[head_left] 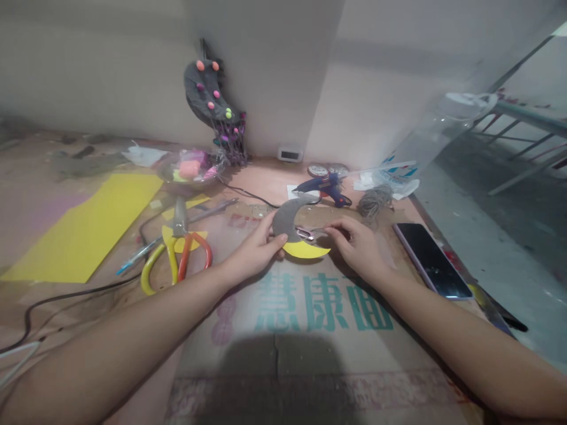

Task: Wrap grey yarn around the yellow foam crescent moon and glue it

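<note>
A small crescent moon [284,219] is held upright above the cardboard. Its upper part is grey, and its lower edge is bare yellow card [305,251]. My left hand [258,247] grips the crescent's left side, thumb in front and fingers behind. To the right, my right hand [358,243] has thumb and forefinger pinched on what looks like a thin grey yarn strand [322,230] leading to the crescent. A small shiny pinkish thing [305,235] shows inside the curve; its kind is unclear.
Scissors [181,251], a pen [139,255] and a yellow sheet [88,230] lie left. A blue glue gun [325,186], yarn ball [375,202], bottle [425,139] and phone [432,260] are right. A decorated grey crescent [204,94] leans against the wall.
</note>
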A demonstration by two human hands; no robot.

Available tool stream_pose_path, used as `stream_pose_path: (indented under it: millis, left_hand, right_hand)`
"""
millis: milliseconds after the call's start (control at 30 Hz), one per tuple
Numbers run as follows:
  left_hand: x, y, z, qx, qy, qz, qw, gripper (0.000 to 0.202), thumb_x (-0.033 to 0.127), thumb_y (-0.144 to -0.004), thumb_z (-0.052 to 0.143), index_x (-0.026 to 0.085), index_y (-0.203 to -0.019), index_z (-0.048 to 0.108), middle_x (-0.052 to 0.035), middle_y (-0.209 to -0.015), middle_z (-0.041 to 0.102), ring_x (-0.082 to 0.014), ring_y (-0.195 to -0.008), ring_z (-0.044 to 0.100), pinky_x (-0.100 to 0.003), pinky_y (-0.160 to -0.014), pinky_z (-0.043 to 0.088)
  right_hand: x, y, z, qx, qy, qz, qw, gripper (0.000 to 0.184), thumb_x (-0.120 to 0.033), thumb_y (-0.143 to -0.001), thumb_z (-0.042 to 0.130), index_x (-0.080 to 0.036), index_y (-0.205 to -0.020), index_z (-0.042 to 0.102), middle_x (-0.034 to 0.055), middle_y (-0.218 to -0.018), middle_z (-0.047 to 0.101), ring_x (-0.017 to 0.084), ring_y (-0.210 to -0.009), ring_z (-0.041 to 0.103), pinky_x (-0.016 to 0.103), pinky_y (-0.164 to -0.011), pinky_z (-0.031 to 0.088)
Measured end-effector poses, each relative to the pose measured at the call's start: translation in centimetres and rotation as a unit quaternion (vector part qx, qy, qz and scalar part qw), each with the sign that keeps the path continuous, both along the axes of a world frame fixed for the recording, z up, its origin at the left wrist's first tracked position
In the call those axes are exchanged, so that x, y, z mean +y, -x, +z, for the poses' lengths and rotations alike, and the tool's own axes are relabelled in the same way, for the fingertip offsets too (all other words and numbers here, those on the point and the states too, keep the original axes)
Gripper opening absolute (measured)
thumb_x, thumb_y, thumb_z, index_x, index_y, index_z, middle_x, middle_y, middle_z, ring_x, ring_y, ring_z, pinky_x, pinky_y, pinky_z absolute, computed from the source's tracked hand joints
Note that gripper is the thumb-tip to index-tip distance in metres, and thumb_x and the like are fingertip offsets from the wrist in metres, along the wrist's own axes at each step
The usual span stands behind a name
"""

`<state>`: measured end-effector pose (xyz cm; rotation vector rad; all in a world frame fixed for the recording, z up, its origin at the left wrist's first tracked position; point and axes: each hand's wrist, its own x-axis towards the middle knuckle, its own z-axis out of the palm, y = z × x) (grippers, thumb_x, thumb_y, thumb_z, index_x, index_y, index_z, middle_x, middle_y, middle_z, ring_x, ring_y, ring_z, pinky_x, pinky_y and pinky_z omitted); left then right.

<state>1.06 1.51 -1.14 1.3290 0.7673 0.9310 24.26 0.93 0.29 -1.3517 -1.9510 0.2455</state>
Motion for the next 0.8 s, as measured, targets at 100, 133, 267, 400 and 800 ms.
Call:
stream_pose_path:
  millis: [100, 133, 267, 400, 800]
  left_hand:
    - [-0.2, 0.0, 0.2, 0.009, 0.003, -0.015, 1.0, 0.062, 0.03, -0.089, 0.056, 0.018, -0.143, 0.028, -0.001, -0.087, 0.057, -0.0066, -0.057, 0.05, -0.021, -0.055, 0.044]
    - [-0.2, 0.0, 0.2, 0.011, 0.004, -0.02, 1.0, 0.064, 0.031, -0.089, 0.056, 0.018, -0.144, 0.027, -0.0011, -0.087, 0.056, -0.0066, -0.057, 0.05, -0.021, -0.055, 0.044]
    - [-0.2, 0.1, 0.3, 0.013, 0.003, -0.029, 0.999, 0.063, 0.031, -0.089, 0.055, 0.017, -0.144, 0.027, -0.0011, -0.088, 0.056, -0.0064, -0.058, 0.051, -0.021, -0.055, 0.044]
    - [0.0, 0.1, 0.3, -0.003, 0.001, -0.019, 1.0, 0.061, 0.033, -0.087, 0.057, 0.017, -0.139, 0.03, -0.0005, -0.087, 0.056, -0.0063, -0.056, 0.052, -0.022, -0.054, 0.044]
    - [0.4, 0.1, 0.0, -0.031, 0.003, 0.009, 0.999, 0.056, 0.032, -0.085, 0.062, 0.019, -0.133, 0.037, -0.0026, -0.095, 0.061, -0.0062, -0.057, 0.052, -0.021, -0.054, 0.044]
  right_hand:
    - [0.1, 0.0, 0.0, 0.004, 0.001, -0.007, 1.0, 0.012, -0.026, -0.088, 0.057, -0.021, -0.082, 0.066, 0.0031, -0.079, 0.068, 0.019, -0.074, 0.061, 0.03, -0.068, 0.046]
    - [0.1, 0.1, -0.1, 0.005, 0.003, -0.008, 1.0, 0.012, -0.025, -0.088, 0.057, -0.021, -0.082, 0.066, 0.0032, -0.079, 0.068, 0.019, -0.073, 0.061, 0.03, -0.067, 0.046]
    - [0.2, 0.1, 0.0, 0.005, 0.009, -0.004, 1.0, 0.013, -0.026, -0.089, 0.057, -0.021, -0.082, 0.066, 0.0037, -0.079, 0.069, 0.019, -0.075, 0.062, 0.031, -0.069, 0.047]
    - [0.0, 0.1, 0.1, 0.052, 0.021, 0.012, 0.998, 0.02, -0.03, -0.092, 0.052, -0.022, -0.106, 0.065, 0.0057, -0.099, 0.067, 0.019, -0.082, 0.062, 0.032, -0.073, 0.048]
    - [-2.4, 1.4, 0.4, 0.051, 0.008, 0.089, 0.995, 0.011, -0.031, -0.086, 0.061, -0.02, -0.083, 0.061, 0.0018, -0.074, 0.067, 0.015, -0.063, 0.061, 0.026, -0.058, 0.046]
